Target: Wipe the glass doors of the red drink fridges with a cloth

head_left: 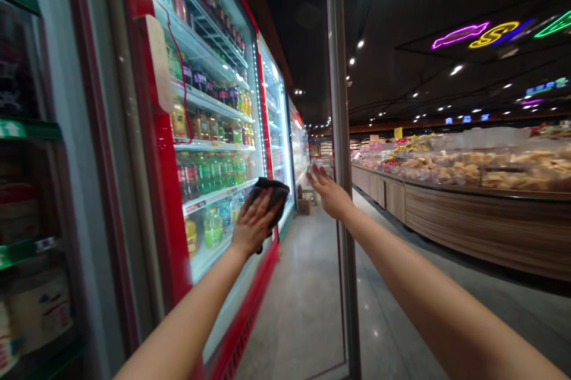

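My left hand presses its fingers over a black cloth, which looks flat against the glass pane of an open cooler door. My right hand is by the door's upright metal frame, its wrist crossing in front of that frame. Its fingers are stretched out and apart, and nothing shows in them. Whether its fingertips touch the glass, I cannot tell. Behind the cloth stands a red-framed drinks cooler, with rows of bottles such as green ones on lit shelves.
On the left, close by, are shelves with green edge strips and packaged goods. A wood-panelled display counter heaped with packaged food curves along the right. Grey floor runs down the aisle to some boxes.
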Action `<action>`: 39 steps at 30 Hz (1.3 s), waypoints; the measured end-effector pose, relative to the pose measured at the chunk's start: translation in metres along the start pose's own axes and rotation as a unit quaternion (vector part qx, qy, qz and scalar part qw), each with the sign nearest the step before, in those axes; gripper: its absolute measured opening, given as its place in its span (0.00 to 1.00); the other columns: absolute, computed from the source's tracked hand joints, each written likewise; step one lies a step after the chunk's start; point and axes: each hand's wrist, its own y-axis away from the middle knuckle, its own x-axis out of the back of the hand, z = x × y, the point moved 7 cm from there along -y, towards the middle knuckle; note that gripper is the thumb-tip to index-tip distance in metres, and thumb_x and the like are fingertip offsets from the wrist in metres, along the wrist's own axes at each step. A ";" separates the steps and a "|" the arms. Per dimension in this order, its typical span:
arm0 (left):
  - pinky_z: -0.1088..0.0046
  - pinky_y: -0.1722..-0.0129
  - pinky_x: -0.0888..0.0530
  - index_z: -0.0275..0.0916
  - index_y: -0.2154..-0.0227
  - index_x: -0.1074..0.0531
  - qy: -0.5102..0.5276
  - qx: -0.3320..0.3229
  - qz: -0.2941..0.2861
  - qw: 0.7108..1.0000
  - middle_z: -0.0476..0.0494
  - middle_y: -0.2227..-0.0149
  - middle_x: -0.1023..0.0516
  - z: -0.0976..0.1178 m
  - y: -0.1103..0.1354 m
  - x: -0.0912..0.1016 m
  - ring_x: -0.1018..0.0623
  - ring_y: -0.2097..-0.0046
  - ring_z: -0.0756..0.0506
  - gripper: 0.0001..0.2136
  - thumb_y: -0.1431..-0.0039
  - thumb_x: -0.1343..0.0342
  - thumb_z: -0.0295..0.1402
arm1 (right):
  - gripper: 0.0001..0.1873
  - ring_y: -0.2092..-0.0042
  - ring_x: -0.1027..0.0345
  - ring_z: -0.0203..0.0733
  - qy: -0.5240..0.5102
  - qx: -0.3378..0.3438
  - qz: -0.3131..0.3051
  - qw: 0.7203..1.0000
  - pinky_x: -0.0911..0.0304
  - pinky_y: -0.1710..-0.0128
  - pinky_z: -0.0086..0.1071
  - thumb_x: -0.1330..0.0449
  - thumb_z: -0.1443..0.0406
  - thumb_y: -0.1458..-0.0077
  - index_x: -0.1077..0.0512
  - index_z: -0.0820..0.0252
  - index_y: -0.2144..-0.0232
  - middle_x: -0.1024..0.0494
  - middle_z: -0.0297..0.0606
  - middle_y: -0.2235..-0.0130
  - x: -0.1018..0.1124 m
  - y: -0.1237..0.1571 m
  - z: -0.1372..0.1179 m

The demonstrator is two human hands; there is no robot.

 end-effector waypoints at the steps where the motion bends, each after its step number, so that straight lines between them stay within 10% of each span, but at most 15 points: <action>1: 0.51 0.28 0.53 0.52 0.29 0.50 -0.008 0.069 0.024 0.997 0.44 0.26 0.57 -0.014 -0.010 0.007 0.48 0.27 0.36 0.41 0.42 0.38 0.31 | 0.46 0.26 0.64 0.51 0.037 0.029 -0.020 0.999 0.49 0.31 0.51 0.53 0.83 0.50 0.46 0.53 0.30 0.56 0.40 0.26 -0.010 0.011 0.000; 6: 0.43 0.29 0.58 0.48 0.29 0.52 -0.007 0.196 0.077 0.978 0.40 0.25 0.65 -0.020 -0.068 0.012 0.55 0.26 0.32 0.44 0.44 0.36 0.33 | 0.46 0.27 0.71 0.64 0.155 0.135 -0.078 0.976 0.53 0.35 0.70 0.47 0.80 0.46 0.45 0.34 0.32 0.58 0.28 0.26 -0.024 0.040 -0.003; 13: 0.51 0.28 0.52 0.49 0.30 0.46 0.004 -0.061 -0.011 0.998 0.42 0.28 0.46 0.048 -0.023 -0.026 0.44 0.28 0.40 0.36 0.40 0.42 0.28 | 0.30 0.30 0.48 0.51 0.146 0.137 -0.085 0.976 0.43 0.34 0.50 0.50 0.79 0.42 0.29 0.58 0.41 0.38 0.43 0.32 0.022 0.021 0.001; 17: 0.52 0.28 0.49 0.51 0.32 0.44 0.003 -0.153 -0.021 0.988 0.46 0.30 0.39 0.067 -0.020 -0.036 0.39 0.30 0.44 0.32 0.38 0.47 0.24 | 0.29 0.28 0.55 0.49 0.146 0.155 -0.022 0.977 0.54 0.30 0.53 0.51 0.74 0.38 0.35 0.58 0.36 0.43 0.43 0.30 0.045 -0.003 -0.020; 25: 0.45 0.29 0.51 0.47 0.29 0.52 -0.022 0.107 0.014 0.994 0.35 0.26 0.60 0.045 -0.068 -0.020 0.52 0.26 0.34 0.42 0.43 0.37 0.34 | 0.39 0.28 0.55 0.54 0.182 0.015 0.010 0.983 0.53 0.31 0.59 0.53 0.77 0.42 0.48 0.55 0.29 0.52 0.39 0.27 0.045 -0.008 0.003; 30: 0.49 0.28 0.52 0.49 0.29 0.49 0.021 -0.038 -0.056 0.997 0.39 0.26 0.55 0.076 -0.065 -0.027 0.50 0.27 0.38 0.41 0.44 0.38 0.31 | 0.40 0.28 0.54 0.52 0.144 0.030 0.022 0.989 0.56 0.30 0.56 0.53 0.78 0.44 0.44 0.54 0.31 0.52 0.38 0.27 0.040 0.010 0.019; 35: 0.36 0.32 0.53 0.44 0.29 0.49 0.086 0.096 -0.046 0.991 0.33 0.26 0.66 0.075 -0.102 -0.023 0.57 0.26 0.29 0.42 0.46 0.38 0.31 | 0.36 0.32 0.42 0.42 -0.009 -0.027 0.132 0.991 0.44 0.32 0.42 0.56 0.78 0.42 0.40 0.58 0.33 0.38 0.42 0.32 0.067 0.012 0.021; 39: 0.46 0.32 0.41 0.38 0.31 0.45 0.184 0.059 0.010 0.981 0.35 0.26 0.54 0.070 -0.102 0.000 0.51 0.26 0.36 0.35 0.43 0.50 0.24 | 0.32 0.29 0.52 0.38 -0.084 0.026 0.162 0.983 0.45 0.32 0.39 0.60 0.72 0.35 0.43 0.59 0.31 0.43 0.40 0.30 0.056 0.019 -0.015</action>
